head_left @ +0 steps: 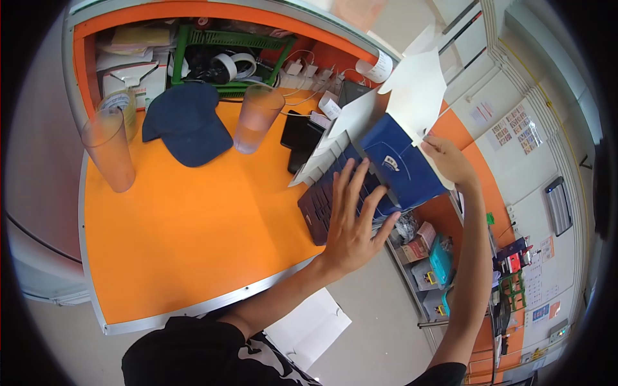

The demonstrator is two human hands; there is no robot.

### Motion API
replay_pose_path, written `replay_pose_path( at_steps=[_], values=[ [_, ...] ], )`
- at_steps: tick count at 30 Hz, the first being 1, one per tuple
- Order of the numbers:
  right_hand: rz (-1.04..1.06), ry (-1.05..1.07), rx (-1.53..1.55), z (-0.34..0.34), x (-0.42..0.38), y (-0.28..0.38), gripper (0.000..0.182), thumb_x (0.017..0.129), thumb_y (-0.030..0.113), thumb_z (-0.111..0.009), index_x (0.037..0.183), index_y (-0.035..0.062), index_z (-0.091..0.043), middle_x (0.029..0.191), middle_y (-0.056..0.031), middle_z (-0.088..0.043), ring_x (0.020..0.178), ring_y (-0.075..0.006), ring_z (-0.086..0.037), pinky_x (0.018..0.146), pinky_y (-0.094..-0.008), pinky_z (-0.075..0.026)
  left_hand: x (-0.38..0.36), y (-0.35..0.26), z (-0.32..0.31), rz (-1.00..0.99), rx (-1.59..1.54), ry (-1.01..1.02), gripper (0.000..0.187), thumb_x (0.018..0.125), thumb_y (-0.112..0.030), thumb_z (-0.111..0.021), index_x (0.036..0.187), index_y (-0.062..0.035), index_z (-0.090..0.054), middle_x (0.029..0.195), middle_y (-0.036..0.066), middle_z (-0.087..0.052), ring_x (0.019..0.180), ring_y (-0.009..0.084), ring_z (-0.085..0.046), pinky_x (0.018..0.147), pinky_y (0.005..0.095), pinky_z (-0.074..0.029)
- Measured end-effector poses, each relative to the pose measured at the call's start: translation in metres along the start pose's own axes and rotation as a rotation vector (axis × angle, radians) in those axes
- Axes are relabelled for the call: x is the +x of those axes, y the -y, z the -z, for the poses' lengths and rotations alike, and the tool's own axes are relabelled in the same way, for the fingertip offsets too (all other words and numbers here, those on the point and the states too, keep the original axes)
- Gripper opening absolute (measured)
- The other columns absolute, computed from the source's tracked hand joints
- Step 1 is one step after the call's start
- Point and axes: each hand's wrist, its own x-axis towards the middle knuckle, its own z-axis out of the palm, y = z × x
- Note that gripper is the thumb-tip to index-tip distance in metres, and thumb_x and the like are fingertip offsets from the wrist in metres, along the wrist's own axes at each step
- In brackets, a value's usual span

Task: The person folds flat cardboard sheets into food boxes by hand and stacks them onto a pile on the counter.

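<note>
My right hand (450, 161) grips the edge of a blue cardboard box (402, 157) near its raised white flaps (418, 90). The box is tilted, with its flaps standing up and their white inner side showing. My left hand (354, 231) has its fingers spread, against or just in front of dark blue folded cartons (315, 209) beside that box. The contact of its fingertips is hard to make out. Several carton edges stand side by side at the right end of the orange table (193, 238).
A navy cap (187, 125) lies between two clear tumblers, one at the left (111, 151) and one farther right (257, 122). Behind them, a green basket (187, 58) holds tape rolls and cables. Dark phone-like devices (301, 132) lie near the flaps. A shelf with boxes (418, 254) stands at right.
</note>
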Motion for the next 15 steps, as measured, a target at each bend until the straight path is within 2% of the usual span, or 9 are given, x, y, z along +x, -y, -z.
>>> replay_pose_path(
  at_steps=[2, 3, 4, 5, 6, 8, 12, 14, 15],
  values=[
    [0.194, -0.110, -0.610, -0.003, 0.007, 0.002, 0.028, 0.101, 0.022, -0.057, 0.096, -0.0053, -0.064, 0.080, -0.0152, -0.067, 0.075, -0.0254, -0.065, 0.071, -0.0413, -0.048, 0.000, 0.000, -0.001, 0.002, 0.000, -0.008, 0.051, 0.091, -0.024, -0.073, 0.132, -0.0040, -0.051, 0.155, 0.030, -0.029, 0.144, 0.0537, -0.025, 0.112, 0.0718, -0.024],
    [0.196, -0.103, -0.607, -0.005, 0.007, 0.005, 0.028, 0.101, 0.022, -0.057, 0.096, -0.0053, -0.064, 0.080, -0.0152, -0.067, 0.075, -0.0254, -0.065, 0.071, -0.0413, -0.048, 0.001, -0.001, 0.000, -0.004, -0.004, -0.011, 0.051, 0.091, -0.023, -0.073, 0.132, -0.0041, -0.051, 0.155, 0.030, -0.030, 0.144, 0.0533, -0.026, 0.112, 0.0720, -0.024],
    [0.262, -0.181, -0.651, -0.008, 0.008, 0.008, 0.028, 0.099, 0.020, -0.058, 0.092, -0.0067, -0.062, 0.079, -0.0205, -0.065, 0.073, -0.0324, -0.063, 0.070, -0.0436, -0.046, 0.001, -0.001, 0.002, -0.030, 0.029, 0.004, 0.054, 0.089, -0.020, -0.075, 0.132, -0.0017, -0.047, 0.152, 0.031, -0.032, 0.142, 0.0538, -0.028, 0.113, 0.0641, -0.028],
    [0.327, -0.261, -0.692, -0.010, 0.008, 0.008, 0.028, 0.097, 0.018, -0.059, 0.088, -0.0082, -0.060, 0.078, -0.0258, -0.062, 0.072, -0.0394, -0.062, 0.069, -0.0460, -0.045, 0.002, 0.000, 0.003, -0.025, 0.034, 0.007, 0.054, 0.089, -0.020, -0.075, 0.132, -0.0017, -0.047, 0.152, 0.031, -0.032, 0.142, 0.0538, -0.028, 0.113, 0.0641, -0.028],
    [0.327, -0.255, -0.687, -0.012, 0.009, 0.007, 0.028, 0.097, 0.018, -0.059, 0.088, -0.0082, -0.060, 0.078, -0.0258, -0.062, 0.072, -0.0394, -0.062, 0.069, -0.0460, -0.045, 0.002, 0.000, 0.003, -0.033, 0.028, 0.005, 0.054, 0.089, -0.020, -0.075, 0.132, -0.0020, -0.047, 0.152, 0.030, -0.033, 0.141, 0.0533, -0.029, 0.112, 0.0637, -0.029],
    [0.342, -0.289, -0.771, -0.014, 0.009, 0.008, 0.026, 0.095, 0.015, -0.059, 0.085, -0.0082, -0.061, 0.080, -0.0289, -0.062, 0.078, -0.0468, -0.059, 0.070, -0.0473, -0.045, 0.002, 0.000, 0.003, -0.037, 0.022, -0.010, 0.055, 0.089, -0.019, -0.076, 0.133, -0.0028, -0.048, 0.150, 0.028, -0.037, 0.140, 0.0514, -0.032, 0.111, 0.0619, -0.031],
    [0.373, -0.297, -0.830, -0.019, 0.003, 0.012, 0.026, 0.094, 0.017, -0.060, 0.084, -0.0073, -0.062, 0.082, -0.0282, -0.063, 0.078, -0.0464, -0.061, 0.070, -0.0476, -0.047, 0.000, 0.001, 0.003, -0.051, 0.038, 0.004, 0.057, 0.088, -0.019, -0.077, 0.134, -0.0033, -0.047, 0.148, 0.027, -0.039, 0.137, 0.0503, -0.035, 0.110, 0.0603, -0.033],
    [0.300, -0.274, -0.930, -0.019, 0.001, 0.015, 0.029, 0.093, 0.022, -0.063, 0.087, -0.0063, -0.065, 0.082, -0.0249, -0.066, 0.076, -0.0413, -0.064, 0.071, -0.0449, -0.050, -0.001, 0.003, 0.001, -0.077, 0.012, -0.046, 0.058, 0.087, -0.018, -0.077, 0.135, -0.0041, -0.047, 0.147, 0.026, -0.041, 0.135, 0.0490, -0.037, 0.108, 0.0588, -0.035],
    [0.299, -0.275, -0.928, -0.019, -0.004, 0.025, 0.029, 0.093, 0.022, -0.063, 0.087, -0.0063, -0.065, 0.082, -0.0249, -0.066, 0.076, -0.0413, -0.064, 0.071, -0.0449, -0.050, -0.001, 0.003, 0.001, -0.078, 0.012, -0.044, 0.058, 0.087, -0.018, -0.077, 0.135, -0.0041, -0.047, 0.147, 0.026, -0.041, 0.135, 0.0490, -0.037, 0.108, 0.0588, -0.035]
  ],
)
